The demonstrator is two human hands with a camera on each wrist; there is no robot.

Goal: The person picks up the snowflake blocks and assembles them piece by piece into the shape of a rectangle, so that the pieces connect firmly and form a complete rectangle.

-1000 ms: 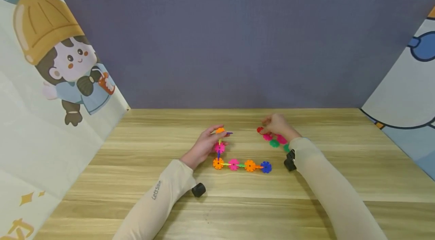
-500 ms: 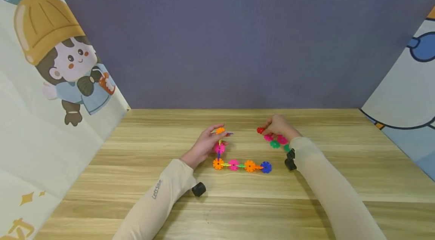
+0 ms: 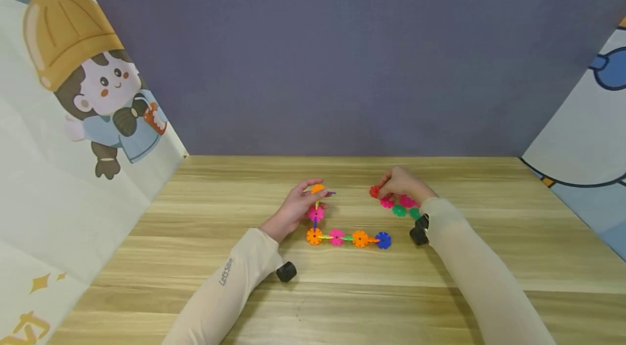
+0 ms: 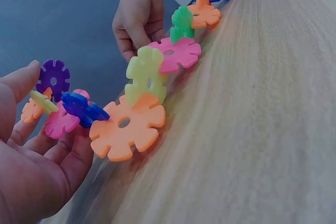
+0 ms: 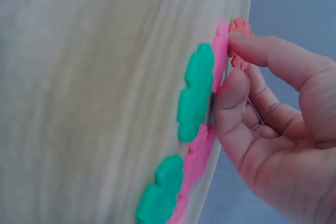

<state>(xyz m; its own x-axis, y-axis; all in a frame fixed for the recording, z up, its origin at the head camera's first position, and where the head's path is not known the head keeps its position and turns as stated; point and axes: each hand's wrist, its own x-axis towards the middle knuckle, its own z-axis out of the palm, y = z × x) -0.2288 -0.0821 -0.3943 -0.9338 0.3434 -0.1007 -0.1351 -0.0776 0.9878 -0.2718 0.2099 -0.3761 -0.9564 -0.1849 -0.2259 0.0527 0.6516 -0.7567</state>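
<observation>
Flower-shaped plastic snowflake discs are joined into an L-shaped chain on the wooden table, with an orange disc [image 3: 314, 237] at the corner and a blue disc [image 3: 383, 240] ending the right arm. My left hand [image 3: 296, 208] holds the chain's far end. In the left wrist view its thumb touches the purple disc [image 4: 53, 77] while its fingers lie beneath the pink disc [image 4: 62, 123]. My right hand [image 3: 402, 182] pinches a red disc [image 3: 374, 192], partly covered by fingertips in the right wrist view. Loose green discs [image 5: 195, 95] and pink discs [image 3: 408, 201] lie beside that hand.
The wooden table [image 3: 205, 263] meets a grey-blue panel [image 3: 313, 62] at its back edge. Printed cartoon sheets stand at the left [image 3: 39, 171] and right [image 3: 577, 133]. Each wrist wears a small black camera.
My right hand and the red disc have come slightly nearer to me. The loose green and pink discs have shifted a little right and nearer. My left hand stays on the chain.
</observation>
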